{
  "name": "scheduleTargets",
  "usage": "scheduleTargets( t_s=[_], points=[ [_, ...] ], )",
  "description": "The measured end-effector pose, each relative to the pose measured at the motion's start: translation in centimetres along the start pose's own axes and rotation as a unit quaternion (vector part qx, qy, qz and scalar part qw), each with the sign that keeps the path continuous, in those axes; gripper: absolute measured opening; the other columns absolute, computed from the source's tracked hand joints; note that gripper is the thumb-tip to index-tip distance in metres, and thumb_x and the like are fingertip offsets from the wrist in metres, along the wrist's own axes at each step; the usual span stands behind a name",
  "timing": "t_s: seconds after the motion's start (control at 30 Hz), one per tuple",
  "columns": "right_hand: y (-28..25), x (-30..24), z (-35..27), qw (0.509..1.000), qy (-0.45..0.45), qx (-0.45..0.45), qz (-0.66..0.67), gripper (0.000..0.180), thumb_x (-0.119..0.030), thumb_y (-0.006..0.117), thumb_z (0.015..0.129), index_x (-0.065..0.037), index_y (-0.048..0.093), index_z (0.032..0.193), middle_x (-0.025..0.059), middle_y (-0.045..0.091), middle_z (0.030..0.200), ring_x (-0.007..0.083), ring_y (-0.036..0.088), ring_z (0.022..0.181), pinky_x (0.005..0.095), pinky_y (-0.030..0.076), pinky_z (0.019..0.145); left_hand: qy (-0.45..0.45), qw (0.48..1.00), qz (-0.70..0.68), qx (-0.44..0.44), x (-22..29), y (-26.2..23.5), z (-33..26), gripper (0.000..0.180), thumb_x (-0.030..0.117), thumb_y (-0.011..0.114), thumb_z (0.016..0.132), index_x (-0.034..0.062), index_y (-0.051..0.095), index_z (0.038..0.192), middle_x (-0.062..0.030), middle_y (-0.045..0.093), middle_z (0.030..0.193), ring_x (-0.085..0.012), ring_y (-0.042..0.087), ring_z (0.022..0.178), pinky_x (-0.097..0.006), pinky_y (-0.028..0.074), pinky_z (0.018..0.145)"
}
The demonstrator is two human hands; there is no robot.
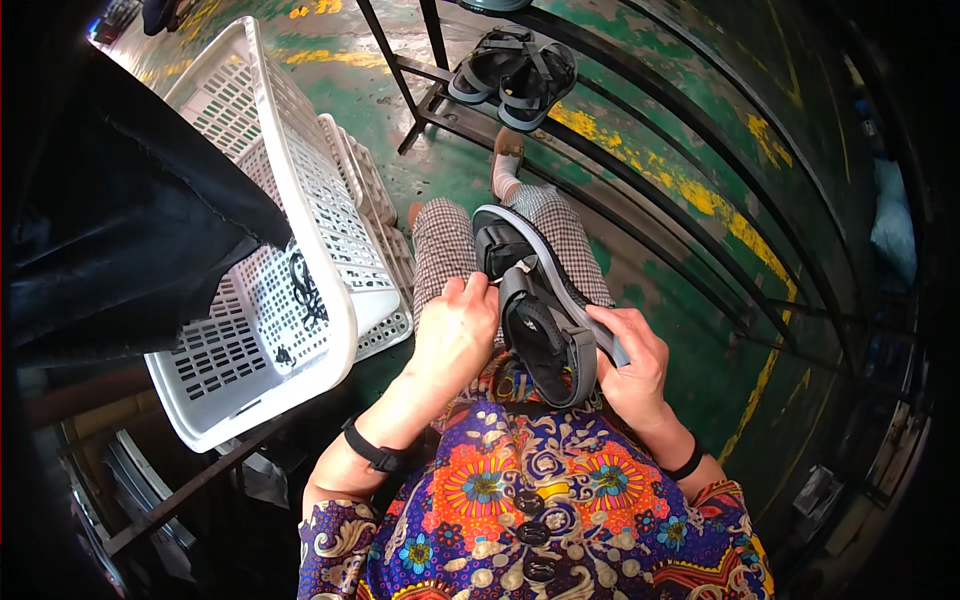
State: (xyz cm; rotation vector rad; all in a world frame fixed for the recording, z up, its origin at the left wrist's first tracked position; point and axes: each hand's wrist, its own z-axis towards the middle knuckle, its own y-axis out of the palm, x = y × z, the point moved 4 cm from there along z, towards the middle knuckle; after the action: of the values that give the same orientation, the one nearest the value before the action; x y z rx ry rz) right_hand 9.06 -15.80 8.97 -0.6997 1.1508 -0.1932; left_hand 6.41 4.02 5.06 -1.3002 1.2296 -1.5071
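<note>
Grey-black sandal [540,310] gripped by left hand [455,335], right hand [635,365].

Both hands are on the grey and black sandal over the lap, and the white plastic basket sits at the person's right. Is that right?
Not quite. The head view shows the white plastic basket at the person's left, not right. The rest stands: the left hand and the right hand both hold the grey and black sandal over the lap.
</note>
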Motion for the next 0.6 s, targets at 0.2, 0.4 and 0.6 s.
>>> scheduleTargets(
  t_s=[0.2,0.4,0.6],
  points=[
    [-0.6,0.9,-0.3,0.998,0.032,-0.01,0.055,0.034,0.001,0.069,0.073,-0.001,0.065,0.106,0.0127,0.063,0.09,0.0244,0.065,0.078,0.0296,0.05,0.069,0.017,0.993,-0.105,0.057,-1.9,-0.5,-0.1,0.013,0.012,0.066,0.076,0.0039,0.057,0.075,-0.0083,0.053,0.079,-0.0259,0.058,0.071,-0.037,0.051,0.058],
    [-0.9,2.2,-0.6,0.991,0.06,-0.036,0.113,0.033,-0.011,0.072,0.075,0.001,0.065,0.105,0.0121,0.064,0.095,0.0224,0.063,0.087,0.0294,0.049,0.076,0.047,0.971,-0.219,0.087,-2.9,-1.1,0.4,0.02,0.009,0.075,0.07,0.0011,0.056,0.073,-0.0094,0.057,0.077,-0.0296,0.059,0.068,-0.038,0.049,0.059],
    [-0.6,4.9,-1.5,0.929,0.244,-0.064,0.269,0.035,-0.012,0.072,0.078,0.0,0.063,0.11,0.0057,0.062,0.098,0.0139,0.059,0.092,0.0253,0.043,0.085,0.116,0.93,-0.338,0.081,-2.1,-1.7,0.4,0.026,0.02,0.076,0.073,0.0002,0.059,0.074,-0.009,0.061,0.082,-0.0277,0.061,0.071,-0.035,0.049,0.062]
  ],
)
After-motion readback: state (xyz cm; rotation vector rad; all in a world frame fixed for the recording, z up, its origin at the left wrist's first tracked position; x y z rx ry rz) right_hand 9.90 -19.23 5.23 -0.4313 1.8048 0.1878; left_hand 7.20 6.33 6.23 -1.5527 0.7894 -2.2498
